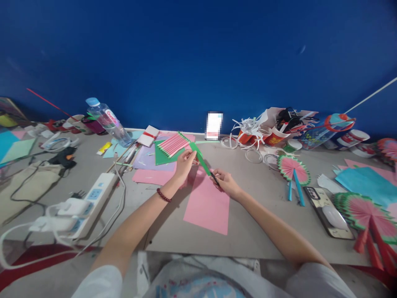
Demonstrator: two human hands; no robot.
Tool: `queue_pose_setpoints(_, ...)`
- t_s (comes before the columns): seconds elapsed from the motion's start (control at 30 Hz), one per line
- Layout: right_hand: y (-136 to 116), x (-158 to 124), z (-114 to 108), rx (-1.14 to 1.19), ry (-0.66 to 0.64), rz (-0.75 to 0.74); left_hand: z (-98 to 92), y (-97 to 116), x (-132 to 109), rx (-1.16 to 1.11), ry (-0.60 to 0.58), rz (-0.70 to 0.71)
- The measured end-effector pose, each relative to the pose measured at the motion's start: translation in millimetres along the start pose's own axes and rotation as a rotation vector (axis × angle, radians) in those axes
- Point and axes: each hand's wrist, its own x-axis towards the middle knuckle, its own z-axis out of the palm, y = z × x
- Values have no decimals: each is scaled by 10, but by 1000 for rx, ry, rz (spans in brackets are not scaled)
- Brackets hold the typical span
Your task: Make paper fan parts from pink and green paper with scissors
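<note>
My left hand pinches a green paper strip near its upper end. The strip slants down to the right toward my right hand, which is closed around dark scissors at the strip's lower end. Most of the scissors is hidden by the fingers. Beneath the hands lies a pink paper sheet. Just beyond my left hand, a pleated pink paper piece with green edges rests on a green sheet.
A power strip with white cables and a plastic bottle stand at left. A phone with a blurred screen leans on the wall. At right are cups of paper strips, paper fans and another phone.
</note>
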Motion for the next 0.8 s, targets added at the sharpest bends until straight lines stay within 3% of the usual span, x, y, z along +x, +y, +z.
queue_pose_setpoints(0.8,-6,-2,0,27,-10,-5,69,77,-78,53,-38,36)
